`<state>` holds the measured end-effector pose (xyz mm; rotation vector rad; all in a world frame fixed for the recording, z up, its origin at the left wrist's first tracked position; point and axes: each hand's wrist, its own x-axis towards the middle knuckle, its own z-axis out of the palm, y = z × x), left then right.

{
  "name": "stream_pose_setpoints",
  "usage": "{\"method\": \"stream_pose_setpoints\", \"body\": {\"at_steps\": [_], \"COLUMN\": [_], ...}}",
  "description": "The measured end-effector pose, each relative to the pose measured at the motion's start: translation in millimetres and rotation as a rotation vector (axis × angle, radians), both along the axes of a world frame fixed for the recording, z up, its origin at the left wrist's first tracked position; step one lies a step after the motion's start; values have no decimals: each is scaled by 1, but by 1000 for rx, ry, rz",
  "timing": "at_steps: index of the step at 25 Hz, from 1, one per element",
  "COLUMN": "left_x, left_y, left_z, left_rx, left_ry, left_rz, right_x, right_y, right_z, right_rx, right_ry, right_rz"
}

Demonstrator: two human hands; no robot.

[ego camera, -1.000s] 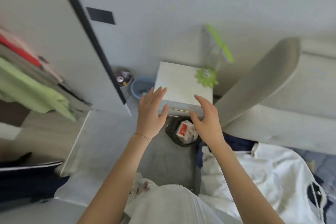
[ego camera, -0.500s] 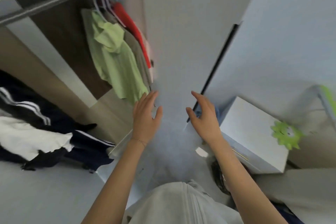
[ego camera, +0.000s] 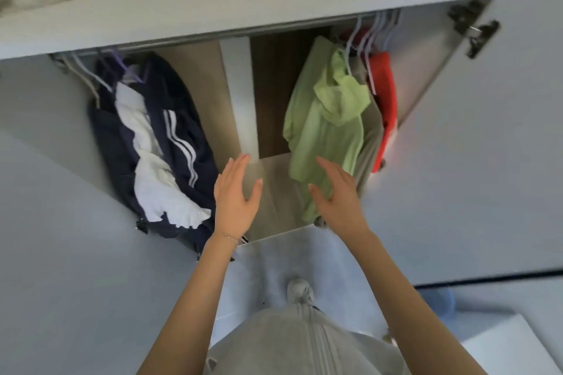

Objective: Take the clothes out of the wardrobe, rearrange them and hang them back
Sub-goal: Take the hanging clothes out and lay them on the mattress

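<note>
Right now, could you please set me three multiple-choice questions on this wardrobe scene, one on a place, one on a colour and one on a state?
1. Where on the rail does the light green garment hang?
A) at the left end
B) towards the right end
C) alone in the middle

2. What colour is the garment furthest right on the rail?
A) red
B) yellow
C) black

3. How are the left hand and right hand?
A) one holds a hanger
B) one grips cloth
C) both open and empty

Answers:
1. B, it hangs close to the red garment on the right.
2. A, bright red cloth comes last on that side.
3. C, both show straight, spread fingers holding nothing.
</note>
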<state>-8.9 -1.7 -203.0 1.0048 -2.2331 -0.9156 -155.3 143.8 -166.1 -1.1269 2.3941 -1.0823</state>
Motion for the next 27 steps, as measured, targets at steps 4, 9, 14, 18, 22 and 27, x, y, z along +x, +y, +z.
{"method": "stream_pose_setpoints", "body": {"at_steps": [4,9,14,18,22,27], "left_x": [-2,10,18,18,4,-7], "left_y": [-42,-98,-151,-175,-201,-239], "left_z": [2,4,5,5,10,12], "left_rx": [6,54,80,177,232,542], "left_ry": [25,78,36,-8,32,264], "left_rz": [197,398,494,452,495,628], "right_x": [-24,-42,-35,-26,-25,-30], "right_y": [-66,-118,-152,-164,-167,-155], "right_z": [2,0,-1,0,-2,-8], "right_rx": [-1,15,30,37,47,33], "right_ry": [-18,-35,-26,-23,-10,-23], "right_rz": [160,257,308,321,291,226]}}
